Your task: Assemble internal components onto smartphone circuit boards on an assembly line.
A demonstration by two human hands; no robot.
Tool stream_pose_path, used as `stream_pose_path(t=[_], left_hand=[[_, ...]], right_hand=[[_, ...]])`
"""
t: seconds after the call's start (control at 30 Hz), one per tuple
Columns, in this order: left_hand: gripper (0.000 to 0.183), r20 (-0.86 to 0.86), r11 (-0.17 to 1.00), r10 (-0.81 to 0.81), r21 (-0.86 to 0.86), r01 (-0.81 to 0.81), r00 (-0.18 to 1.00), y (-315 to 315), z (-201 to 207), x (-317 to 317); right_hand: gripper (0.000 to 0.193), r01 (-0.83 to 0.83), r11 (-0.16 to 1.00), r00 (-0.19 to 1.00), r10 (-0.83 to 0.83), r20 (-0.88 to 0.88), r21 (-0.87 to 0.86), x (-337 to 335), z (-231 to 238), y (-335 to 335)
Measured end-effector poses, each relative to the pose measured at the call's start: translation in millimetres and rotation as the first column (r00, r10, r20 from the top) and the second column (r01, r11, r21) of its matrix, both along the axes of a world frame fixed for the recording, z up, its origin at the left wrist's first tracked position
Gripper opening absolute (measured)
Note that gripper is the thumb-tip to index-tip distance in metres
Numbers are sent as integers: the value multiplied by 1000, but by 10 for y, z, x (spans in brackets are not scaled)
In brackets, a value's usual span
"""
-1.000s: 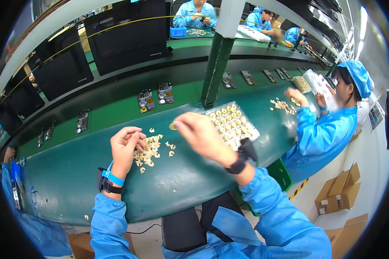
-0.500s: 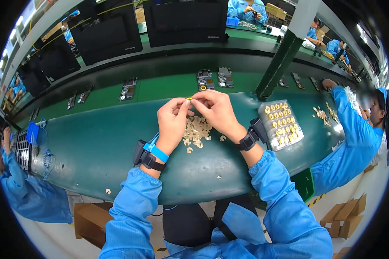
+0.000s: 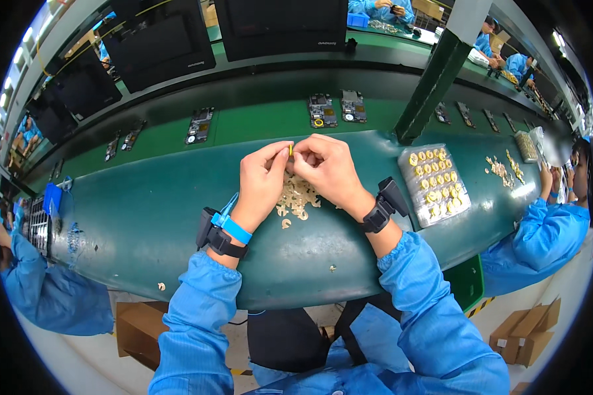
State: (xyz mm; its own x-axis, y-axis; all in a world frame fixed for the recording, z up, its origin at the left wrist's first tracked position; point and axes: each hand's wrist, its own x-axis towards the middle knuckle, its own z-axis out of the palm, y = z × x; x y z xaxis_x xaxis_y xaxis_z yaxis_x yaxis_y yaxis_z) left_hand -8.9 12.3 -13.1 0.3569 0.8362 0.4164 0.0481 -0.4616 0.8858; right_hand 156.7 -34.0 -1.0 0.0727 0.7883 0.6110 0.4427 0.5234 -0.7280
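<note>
Both my hands meet above the bench, fingertips pinched together around a small round yellow part (image 3: 290,150), seen nearly edge-on. My left hand (image 3: 260,179) grips it with thumb and forefinger. From the other side, my right hand (image 3: 329,169) pinches at it, its fingers curled and partly hiding the contact. Just below them lies a heap of small cream C-shaped pieces (image 3: 296,199), partly covered by my hands. To the right, a clear plastic tray (image 3: 466,201) carries rows of round yellow parts.
Beyond the bench runs a green belt (image 3: 257,117) with several circuit boards, one board (image 3: 321,110) bearing a yellow ring. A green post (image 3: 431,92) rises behind the tray. Co-workers in blue sit at both sides. Loose pieces (image 3: 499,171) lie at far right; a green bin (image 3: 466,283) stands below.
The yellow part has turned from showing its ring face to nearly edge-on between my fingertips. At the right, the co-worker's arm has drawn back from the belt. My view has shifted slightly.
</note>
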Motion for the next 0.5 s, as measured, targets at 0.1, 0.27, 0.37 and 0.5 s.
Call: stream_pose_path(t=[0.1,0.27,0.37,0.5], left_hand=[[27,30,988,-85,-126,88,996,-45,84,-3],[28,-6,983,-157,-100,156,988,-21,138,-11],[27,8,981,-164,-108,164,986,9,108,-30],[26,49,982,-85,-167,92,995,70,78,-46]], right_hand=[[13,26,1000,999,-25,-30,3,6,8,7],[14,7,1000,997,-8,-71,-7,66,37,-10],[14,-27,999,998,26,-64,-18,48,30,-10],[15,75,997,992,-77,-99,-20,88,19,12]])
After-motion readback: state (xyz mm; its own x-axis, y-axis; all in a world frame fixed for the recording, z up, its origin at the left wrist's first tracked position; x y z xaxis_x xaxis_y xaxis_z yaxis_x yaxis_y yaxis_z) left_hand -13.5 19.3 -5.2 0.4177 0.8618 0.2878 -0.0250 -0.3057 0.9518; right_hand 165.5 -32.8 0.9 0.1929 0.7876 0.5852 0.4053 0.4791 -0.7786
